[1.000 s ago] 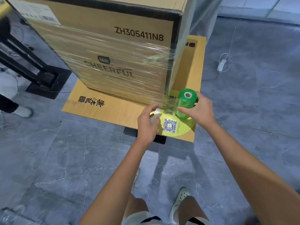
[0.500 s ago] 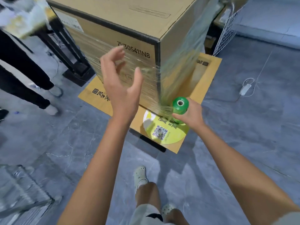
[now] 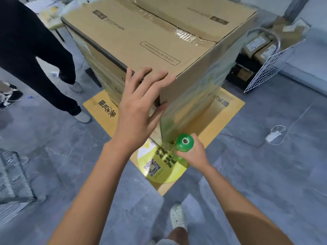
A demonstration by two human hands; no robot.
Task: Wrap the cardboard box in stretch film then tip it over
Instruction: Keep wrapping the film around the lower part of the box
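Now the left hand (image 3: 139, 110), raised from the film (image 3: 203, 89), is laid open on the top corner of the box (image 3: 150, 36), upright on its sheet (image 3: 230, 110); the roll (image 3: 184, 142) is gripped low by the right hand (image 3: 192, 153). Tipping seems prepared.

Grey marbled floor (image 3: 265, 174). Flat yellow cardboard sheet (image 3: 226, 121) lies on it, centre. 1 round yellow-green sticker (image 3: 168, 175) with a QR code sits on the sheet's near corner. Left: bystander's legs (image 3: 44, 68) in black trousers, 1 white shoe (image 3: 83, 117) just beside the sheet's left corner. Far right: white wire mesh panel (image 3: 261, 73), tilted; brown labelled cartons (image 3: 258, 45) just beyond it. Right, well apart from the sheet: white adapter (image 3: 273, 136) with thin cable on the floor.
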